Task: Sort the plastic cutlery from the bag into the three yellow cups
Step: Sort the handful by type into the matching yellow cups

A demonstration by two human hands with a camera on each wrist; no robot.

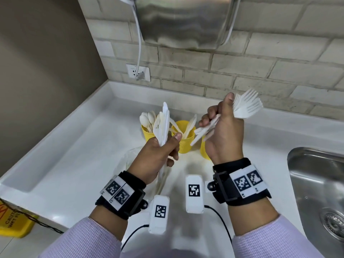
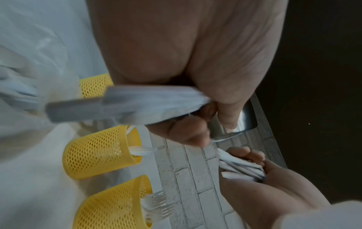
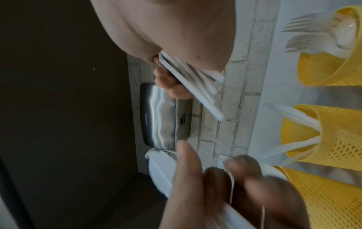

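Observation:
My left hand (image 1: 167, 146) grips a bundle of white plastic knives (image 1: 163, 125) upright above the clear bag (image 1: 130, 157). My right hand (image 1: 219, 120) grips a fan of white forks (image 1: 245, 107), tines up and to the right. Three yellow mesh cups stand in a row behind my hands. The left cup (image 1: 147, 135) holds spoons and the middle cup (image 1: 183, 142) holds knives. The right cup (image 1: 204, 150) is mostly hidden by my right hand. In the left wrist view that cup (image 2: 109, 209) holds forks. The fork handles (image 3: 195, 82) stick out under my right palm.
A steel sink (image 1: 316, 183) is set into the white counter (image 1: 83, 155) on the right. A steel wall unit (image 1: 182, 21) hangs above the cups, its white cable plugged into a socket (image 1: 138, 72). A yellow wet-floor sign (image 1: 13, 220) stands low at the left.

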